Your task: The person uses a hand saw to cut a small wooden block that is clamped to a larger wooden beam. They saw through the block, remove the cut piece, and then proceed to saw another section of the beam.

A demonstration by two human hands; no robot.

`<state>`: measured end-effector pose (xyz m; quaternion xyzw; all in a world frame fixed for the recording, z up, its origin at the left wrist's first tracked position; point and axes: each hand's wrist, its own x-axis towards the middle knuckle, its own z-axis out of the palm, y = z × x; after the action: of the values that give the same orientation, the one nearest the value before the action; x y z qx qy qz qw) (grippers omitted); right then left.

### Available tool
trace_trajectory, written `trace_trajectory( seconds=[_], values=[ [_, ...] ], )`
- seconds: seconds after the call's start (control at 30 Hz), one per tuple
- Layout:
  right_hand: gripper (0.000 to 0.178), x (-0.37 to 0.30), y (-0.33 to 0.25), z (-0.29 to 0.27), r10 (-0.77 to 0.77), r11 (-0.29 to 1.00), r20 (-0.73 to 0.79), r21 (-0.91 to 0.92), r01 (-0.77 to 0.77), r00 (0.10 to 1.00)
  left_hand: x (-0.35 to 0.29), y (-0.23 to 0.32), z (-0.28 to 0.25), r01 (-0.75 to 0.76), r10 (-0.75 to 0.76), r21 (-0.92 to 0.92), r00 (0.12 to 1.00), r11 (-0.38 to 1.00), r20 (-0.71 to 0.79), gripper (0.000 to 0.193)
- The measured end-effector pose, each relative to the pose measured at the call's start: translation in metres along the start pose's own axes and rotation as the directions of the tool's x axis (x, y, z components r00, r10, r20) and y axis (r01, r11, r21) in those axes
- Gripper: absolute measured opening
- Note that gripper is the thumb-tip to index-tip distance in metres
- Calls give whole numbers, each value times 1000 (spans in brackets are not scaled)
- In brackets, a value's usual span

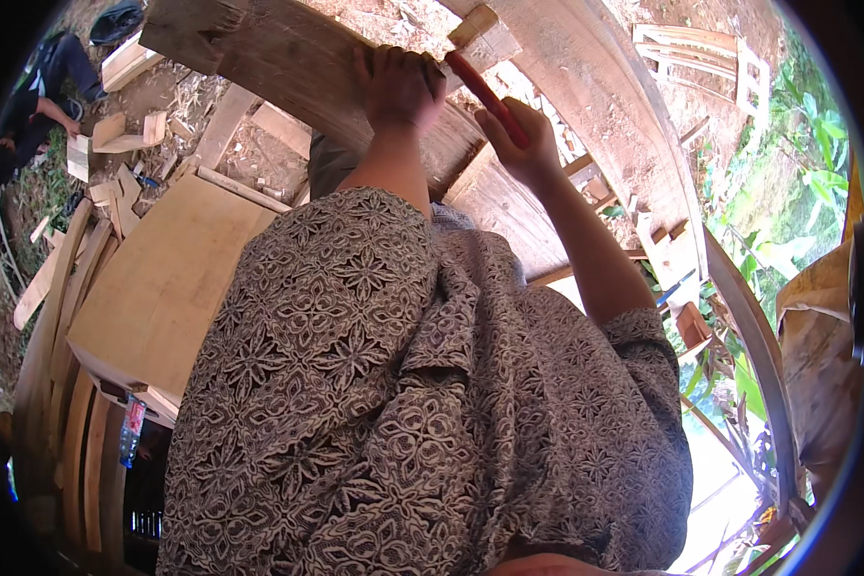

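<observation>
A long, wide wooden plank (288, 58) slants across the top of the view in front of me. My left hand (403, 91) lies on it, with bent fingers reaching over its far edge; the fingertips are hidden. To the right, my right hand (523, 144) is closed round the red handle (480, 88) of a tool whose kind I cannot make out. The handle's far end comes close to my left hand and to a short wood block (475, 29) beside the plank. Below my right hand is a broad board (509, 206).
A large curved timber (595, 86) passes at the right. A pale wooden panel (168, 274) stands at the left beside bent slats (53, 326). Offcuts (130, 139) litter the ground, and a person's hand (62, 117) shows at far left. A slatted wooden frame (696, 62) lies at the far right.
</observation>
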<state>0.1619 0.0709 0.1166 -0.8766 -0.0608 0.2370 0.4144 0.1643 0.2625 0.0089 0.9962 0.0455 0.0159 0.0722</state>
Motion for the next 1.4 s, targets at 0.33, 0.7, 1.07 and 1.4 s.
trace_trajectory(
  seconds=[0.33,0.7,1.07,1.4],
  values=[
    [30,-116,-21,-82,187,982,-24,-27,-187,982,4,8,-12,49,-51,17,981,999,186,44],
    [34,-64,-39,-68,141,987,-47,-71,-144,989,0,11,-5,43,-37,-58,994,997,98,41],
    [34,-53,27,-16,30,999,-29,40,-28,999,4,5,-6,-2,0,34,998,999,60,46],
    [30,-152,-22,-91,286,958,-14,-10,-286,958,-1,6,-19,28,-28,7,992,1000,124,46]
  ],
)
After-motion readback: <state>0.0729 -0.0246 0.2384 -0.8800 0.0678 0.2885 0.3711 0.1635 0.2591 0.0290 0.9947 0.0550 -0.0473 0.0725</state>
